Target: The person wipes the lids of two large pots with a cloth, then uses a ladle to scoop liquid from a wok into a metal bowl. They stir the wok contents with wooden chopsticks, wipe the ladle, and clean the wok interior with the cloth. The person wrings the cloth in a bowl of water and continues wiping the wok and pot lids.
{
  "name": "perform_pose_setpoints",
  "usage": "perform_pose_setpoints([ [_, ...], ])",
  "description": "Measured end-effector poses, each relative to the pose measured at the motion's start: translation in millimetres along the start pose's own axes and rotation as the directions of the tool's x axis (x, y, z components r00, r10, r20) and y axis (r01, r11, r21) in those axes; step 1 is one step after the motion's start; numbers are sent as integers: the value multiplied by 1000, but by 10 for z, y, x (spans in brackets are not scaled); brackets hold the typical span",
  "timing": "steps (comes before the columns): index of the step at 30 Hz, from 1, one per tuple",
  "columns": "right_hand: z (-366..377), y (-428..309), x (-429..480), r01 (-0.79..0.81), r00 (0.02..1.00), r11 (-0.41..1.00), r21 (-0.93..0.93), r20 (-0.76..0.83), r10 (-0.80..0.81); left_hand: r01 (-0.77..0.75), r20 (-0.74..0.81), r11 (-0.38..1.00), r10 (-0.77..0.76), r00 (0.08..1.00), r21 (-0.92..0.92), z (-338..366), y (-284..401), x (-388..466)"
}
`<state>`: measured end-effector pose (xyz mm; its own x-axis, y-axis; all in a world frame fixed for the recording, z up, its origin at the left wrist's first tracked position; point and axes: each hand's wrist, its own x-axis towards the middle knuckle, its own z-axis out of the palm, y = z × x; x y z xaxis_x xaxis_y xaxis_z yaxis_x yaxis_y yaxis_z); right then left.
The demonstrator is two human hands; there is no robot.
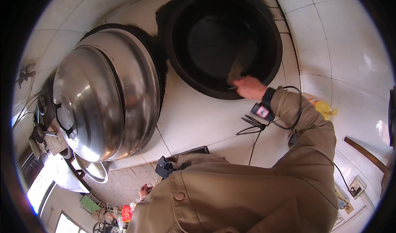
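My right hand [252,87] is closed around a blurred, light brown, brush-like tool [236,70], which reaches into a large black wok [213,47] near its front rim. A black strap with a small box is on that wrist. The wok's inside is dark, with a dull sheen. At my left side, another black strap [164,167] shows by my jacket. Lower left, a small, partly hidden hand [146,190] with a bracelet shows beside the jacket; I cannot tell whether it is my left hand or another person's, nor whether it holds anything.
A big domed metal lid [89,103] covers the place left of the wok. White tiles [191,115] surround both. A black cable [255,124] trails from my right wrist. A yellow-capped plastic bottle [324,109] lies by the right wall. Pans [38,134] stand at far left.
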<state>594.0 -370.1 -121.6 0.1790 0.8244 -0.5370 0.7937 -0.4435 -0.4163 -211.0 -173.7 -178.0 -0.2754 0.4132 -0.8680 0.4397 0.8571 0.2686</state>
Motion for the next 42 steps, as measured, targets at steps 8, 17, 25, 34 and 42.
perform_pose_setpoints([
  [8,-488,-715,869,113,990,465,878,-137,18,-85,57,993,90,994,-79,-22,-156,71],
  [17,-563,1225,1112,34,275,695,718,-675,685,-94,-40,994,91,995,-61,-95,-366,-38],
  [25,-197,1425,2753,-269,354,707,655,-615,705,7,-93,996,-16,996,-93,-231,-438,-231],
  [34,-50,-506,2011,256,940,302,918,-310,145,52,-56,982,-63,996,-181,-225,-518,-96],
  [42,-500,-690,583,49,995,355,934,-14,-100,63,-14,984,-66,998,-164,-75,-160,109],
])
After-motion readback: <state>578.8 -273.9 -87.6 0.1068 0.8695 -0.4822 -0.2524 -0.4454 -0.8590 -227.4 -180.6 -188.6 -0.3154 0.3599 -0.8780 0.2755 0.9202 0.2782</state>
